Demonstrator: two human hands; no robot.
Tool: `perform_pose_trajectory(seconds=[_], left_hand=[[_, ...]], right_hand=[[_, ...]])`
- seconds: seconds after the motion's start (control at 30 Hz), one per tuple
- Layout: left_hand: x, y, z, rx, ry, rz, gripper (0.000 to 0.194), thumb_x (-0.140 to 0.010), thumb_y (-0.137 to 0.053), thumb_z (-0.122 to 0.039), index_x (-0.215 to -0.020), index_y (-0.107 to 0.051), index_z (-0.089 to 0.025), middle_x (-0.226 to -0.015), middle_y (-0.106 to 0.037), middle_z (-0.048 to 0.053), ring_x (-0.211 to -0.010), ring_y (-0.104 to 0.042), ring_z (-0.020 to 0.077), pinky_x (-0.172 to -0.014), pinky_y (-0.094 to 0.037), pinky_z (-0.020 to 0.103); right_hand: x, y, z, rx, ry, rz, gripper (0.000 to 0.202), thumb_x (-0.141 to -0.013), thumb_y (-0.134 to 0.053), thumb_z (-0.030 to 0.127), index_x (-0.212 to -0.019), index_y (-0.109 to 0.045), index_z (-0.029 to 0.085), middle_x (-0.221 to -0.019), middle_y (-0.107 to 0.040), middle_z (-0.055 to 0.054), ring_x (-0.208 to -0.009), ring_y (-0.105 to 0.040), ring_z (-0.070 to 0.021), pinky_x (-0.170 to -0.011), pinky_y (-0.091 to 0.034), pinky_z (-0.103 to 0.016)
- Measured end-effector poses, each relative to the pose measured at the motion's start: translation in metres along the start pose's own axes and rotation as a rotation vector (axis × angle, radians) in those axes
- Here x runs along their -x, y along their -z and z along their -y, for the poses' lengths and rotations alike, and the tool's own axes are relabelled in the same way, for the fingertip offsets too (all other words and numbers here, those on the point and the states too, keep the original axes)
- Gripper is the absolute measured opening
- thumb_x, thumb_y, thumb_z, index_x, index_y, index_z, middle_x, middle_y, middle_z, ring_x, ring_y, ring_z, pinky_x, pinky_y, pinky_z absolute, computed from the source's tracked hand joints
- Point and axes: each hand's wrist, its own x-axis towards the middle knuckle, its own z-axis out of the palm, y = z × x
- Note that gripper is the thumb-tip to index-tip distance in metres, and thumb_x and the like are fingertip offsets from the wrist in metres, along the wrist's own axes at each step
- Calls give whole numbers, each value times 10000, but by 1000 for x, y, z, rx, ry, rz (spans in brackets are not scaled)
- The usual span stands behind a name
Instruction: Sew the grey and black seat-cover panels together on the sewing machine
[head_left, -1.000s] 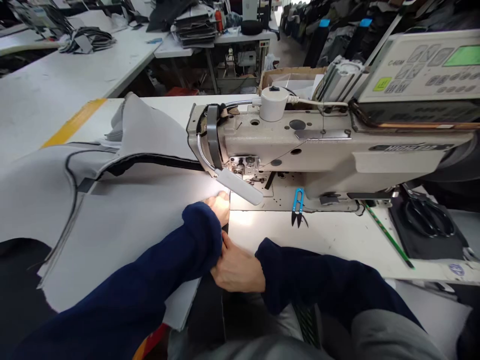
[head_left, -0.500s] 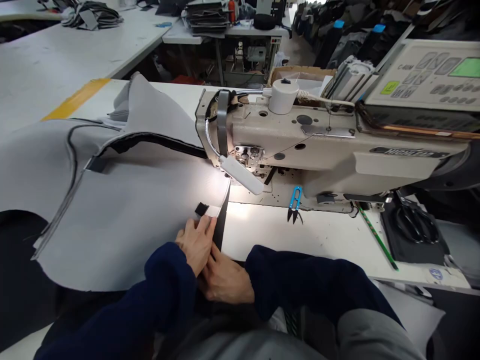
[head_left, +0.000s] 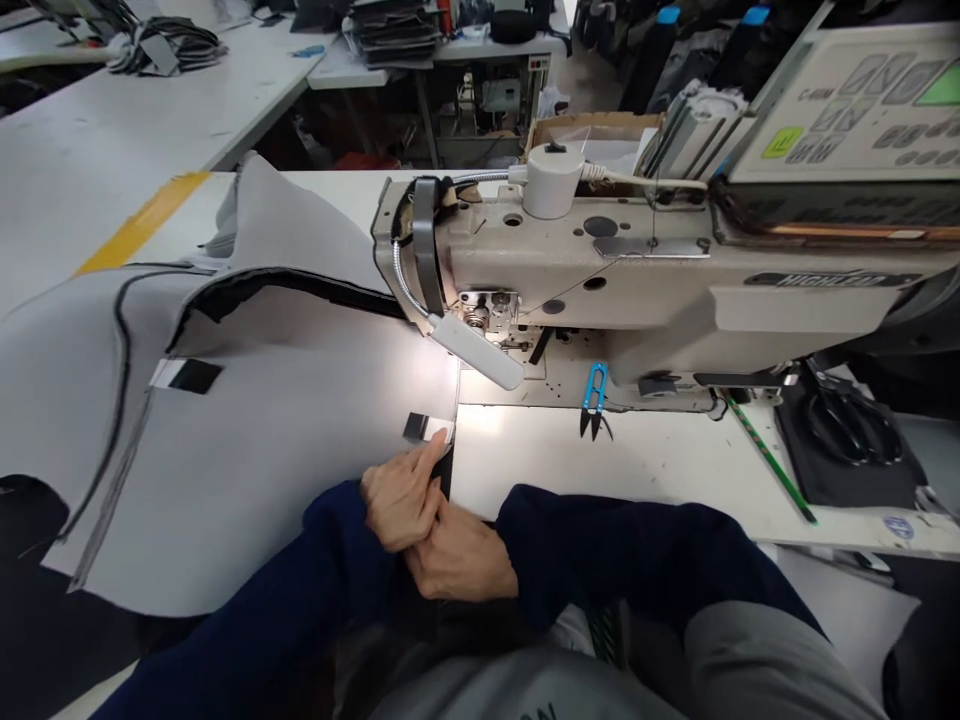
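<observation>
A large light grey fabric piece [head_left: 300, 400] with black edging lies left of and under the head of the sewing machine [head_left: 645, 270]. Near its right edge is a small black and white tab [head_left: 426, 428]. My left hand [head_left: 401, 495] rests on the fabric, its index finger stretched onto the white end of the tab, the other fingers curled. Right beside it and partly beneath, my right hand [head_left: 461, 555] is closed at the fabric's edge; its fingertips are mostly hidden. A second black and white tab [head_left: 187, 375] shows at the fabric's left seam.
Blue thread snips [head_left: 594, 400] lie on the machine bed. To the right are a green pencil [head_left: 771, 455] and black scissors [head_left: 851, 425] on dark fabric. A control panel [head_left: 847, 110] stands at the upper right. Stacked dark pieces [head_left: 394, 32] sit on a back table.
The fabric's left part has shifted left and down, and its far tab now lies flat in view. My left index finger now points out onto the near tab, which sits slightly further right.
</observation>
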Motion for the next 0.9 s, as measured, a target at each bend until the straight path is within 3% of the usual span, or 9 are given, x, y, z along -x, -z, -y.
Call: perform_pose_trajectory(seconds=[0.17, 0.33, 0.47, 0.9], left_hand=[[-9, 13, -8, -58, 117, 243, 564, -909, -315, -239, -1468, -290, -163, -1152, -652, 94, -878, -661, 285, -721, -529, 413], [-16, 23, -11, -74, 134, 301, 555, -917, -315, -248, -1469, -287, -197, -1139, -658, 83, -911, -659, 280, -739, -519, 391], [-25, 26, -11, -74, 148, 290, 550, -917, -319, -257, -1464, -290, -205, -1144, -657, 81, -929, -656, 272, -749, -510, 374], [-66, 25, 2, 8, 153, 76, 485, -870, -343, -238, -1341, -443, -177, -946, -689, 93, -819, -665, 278, -675, -486, 371]], right_hand=[[-2, 9, -4, -69, -38, 57, 256, -852, -444, 111, -930, -686, 77, -877, -690, -138, -858, -618, -315, -830, -414, -565], [-3, 13, -6, -65, -99, 51, 230, -837, -505, 165, -936, -700, 94, -873, -692, -133, -879, -618, -334, -858, -385, -575], [-4, 15, -13, -66, -113, 66, 195, -836, -534, 189, -891, -707, 120, -834, -699, -119, -852, -621, -320, -893, -357, -592], [-5, 12, -50, -53, -148, 78, 153, -836, -576, 218, -874, -717, 170, -872, -690, -135, -899, -597, -323, -890, -309, -672]])
